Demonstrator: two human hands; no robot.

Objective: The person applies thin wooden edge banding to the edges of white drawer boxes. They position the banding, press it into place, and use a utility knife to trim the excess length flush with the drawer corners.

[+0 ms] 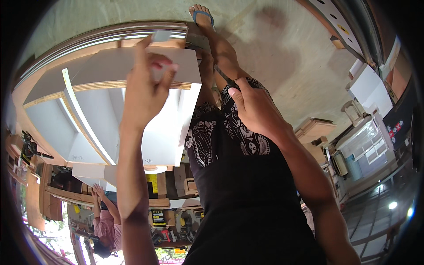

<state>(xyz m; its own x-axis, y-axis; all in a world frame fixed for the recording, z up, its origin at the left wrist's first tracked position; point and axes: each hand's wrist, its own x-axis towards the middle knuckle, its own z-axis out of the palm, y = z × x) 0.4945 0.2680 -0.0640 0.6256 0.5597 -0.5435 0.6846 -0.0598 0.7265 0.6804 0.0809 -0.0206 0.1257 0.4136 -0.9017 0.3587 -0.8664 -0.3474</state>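
My left hand (148, 88) is raised over a white box-like cabinet (88, 101) with bare plywood edges. The fingers are partly smeared by motion, but index finger and thumb stand apart and nothing shows between them. In front of my right thigh, my right hand (256, 106) is closed round a thin, dark, flat tool (224, 75). Its narrow end points up and left, toward my knee; the grip is hidden in my fist, so its exact kind cannot be made out.
Long panels or strips (110, 37) lie along the cabinet's far edge. My sandalled foot (202, 17) rests on the concrete floor (274, 53). Another person (108, 223) is at lower left. Shelves with power tools (187, 223) stand behind; wooden boards (316, 128) are on the right.
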